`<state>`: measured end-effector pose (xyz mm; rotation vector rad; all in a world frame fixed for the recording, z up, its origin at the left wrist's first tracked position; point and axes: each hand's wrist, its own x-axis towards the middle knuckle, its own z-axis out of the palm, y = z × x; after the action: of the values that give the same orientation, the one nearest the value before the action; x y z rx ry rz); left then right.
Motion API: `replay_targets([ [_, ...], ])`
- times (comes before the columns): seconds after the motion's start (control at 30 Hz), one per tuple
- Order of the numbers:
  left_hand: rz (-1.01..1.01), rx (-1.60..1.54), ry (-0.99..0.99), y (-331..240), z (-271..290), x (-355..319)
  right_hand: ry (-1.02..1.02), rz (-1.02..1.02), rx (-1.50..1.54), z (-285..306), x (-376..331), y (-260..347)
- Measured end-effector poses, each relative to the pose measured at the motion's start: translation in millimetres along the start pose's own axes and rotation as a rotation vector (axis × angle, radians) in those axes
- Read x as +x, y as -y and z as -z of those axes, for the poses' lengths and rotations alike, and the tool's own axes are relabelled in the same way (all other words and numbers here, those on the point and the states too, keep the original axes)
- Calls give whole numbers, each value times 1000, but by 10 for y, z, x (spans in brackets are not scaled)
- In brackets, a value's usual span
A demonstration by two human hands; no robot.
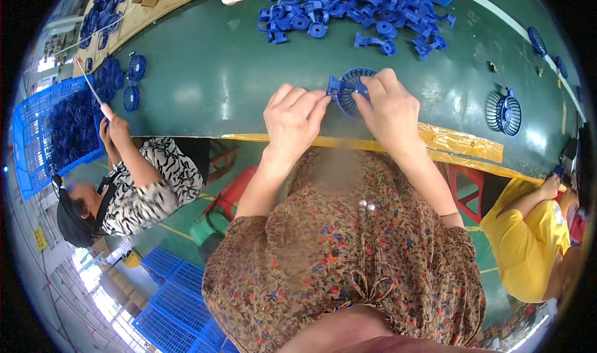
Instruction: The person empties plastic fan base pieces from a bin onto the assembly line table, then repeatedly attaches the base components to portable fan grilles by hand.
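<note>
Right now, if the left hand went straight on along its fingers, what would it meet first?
Most likely the blue bracket of the small fan; the left hand already seems right at its edge, though depth and contact are hard to judge.

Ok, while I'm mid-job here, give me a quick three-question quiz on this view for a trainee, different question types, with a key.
1. Multiple choice: where does the heap of blue parts lie, seen from the held fan?
A) On the floor
B) Beyond it, toward the far side of the table
C) Between it and the person

2. True or false: the left hand and the right hand are both at the held fan.

3. Fill in: a lone fan lies on the table to the ____ of the right hand.

Key: 1. B. 2. True. 3. right.
</note>
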<state>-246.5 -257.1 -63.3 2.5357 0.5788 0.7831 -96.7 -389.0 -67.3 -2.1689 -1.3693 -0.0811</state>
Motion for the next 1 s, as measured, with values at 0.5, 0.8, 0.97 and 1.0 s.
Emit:
replay_targets([
  [0.5,311,-196,257,108,-41,-111,105,106,103,46,-13,-87],
  [0.8,449,-126,262,-100,-144,107,253,80,-53,-13,98,-32],
  [0.97,420,-137,171,-1,-366,35,202,35,56,19,107,-2],
  [1.0,375,-127,126,30,-389,23,203,29,69,21,130,17],
])
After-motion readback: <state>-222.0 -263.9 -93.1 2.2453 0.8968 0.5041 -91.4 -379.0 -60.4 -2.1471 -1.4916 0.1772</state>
